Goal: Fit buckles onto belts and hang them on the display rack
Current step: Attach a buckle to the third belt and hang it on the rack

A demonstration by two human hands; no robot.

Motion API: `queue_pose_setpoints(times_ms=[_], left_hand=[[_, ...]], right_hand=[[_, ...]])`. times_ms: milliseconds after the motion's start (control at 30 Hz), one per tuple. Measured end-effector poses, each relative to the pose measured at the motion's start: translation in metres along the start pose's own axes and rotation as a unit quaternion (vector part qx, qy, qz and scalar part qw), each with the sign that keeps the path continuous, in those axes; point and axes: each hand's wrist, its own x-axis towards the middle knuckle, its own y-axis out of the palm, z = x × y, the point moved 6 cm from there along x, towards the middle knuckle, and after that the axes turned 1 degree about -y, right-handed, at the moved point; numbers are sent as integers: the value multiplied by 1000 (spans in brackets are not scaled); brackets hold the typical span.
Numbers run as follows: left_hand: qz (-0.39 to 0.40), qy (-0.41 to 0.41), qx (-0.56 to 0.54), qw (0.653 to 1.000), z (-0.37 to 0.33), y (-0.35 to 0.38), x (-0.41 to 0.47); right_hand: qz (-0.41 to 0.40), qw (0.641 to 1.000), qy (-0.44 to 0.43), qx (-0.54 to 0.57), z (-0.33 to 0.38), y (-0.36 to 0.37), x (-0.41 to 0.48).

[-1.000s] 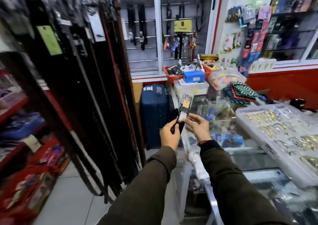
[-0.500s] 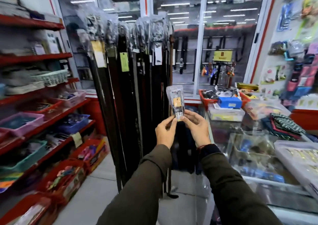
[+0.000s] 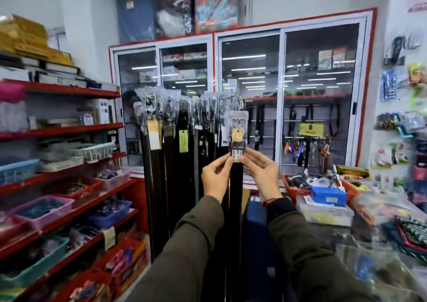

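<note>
Both hands are gripping one black belt (image 3: 236, 186) held upright before the chest: the left hand (image 3: 216, 176) is pinching its left edge, the right hand (image 3: 262, 174) its right edge, just below the plastic-wrapped buckle (image 3: 238, 126). The strap is hanging down between the sleeves. Right of the belt, a red basket (image 3: 350, 192) on the glass counter (image 3: 369, 251) is holding a blue box (image 3: 328, 195) and loose goods. Left of it, pink, blue and teal trays (image 3: 44, 205) are sitting on red shelves (image 3: 69, 130), their contents blurred. Just behind the belt, the display rack (image 3: 184, 139) is carrying dark tagged belts; beyond it a glass-door cabinet (image 3: 249, 89) is standing against the wall.
</note>
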Motion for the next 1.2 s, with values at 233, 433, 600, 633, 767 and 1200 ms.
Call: queue_pose_setpoints(times_ms=[233,433,600,633,767,1200], left_hand=[[-28,60,-42,997,-53,12,40],[-15,75,-18,997,-71,22,57],[-27,39,-49,998,-69,26,64],[-34,30,-44,998,-65,24,65],[-31,19,-22,999,-51,17,67],[88,347,379,853,-69,21,67]], right_hand=[[22,998,-49,19,40,24,39],[1,998,-55,28,50,24,53],[9,999,-35,7,50,23,67],[16,1000,-24,-4,48,23,68],[38,999,-16,-34,43,24,66],[100,750,-361,-544,37,40,69]])
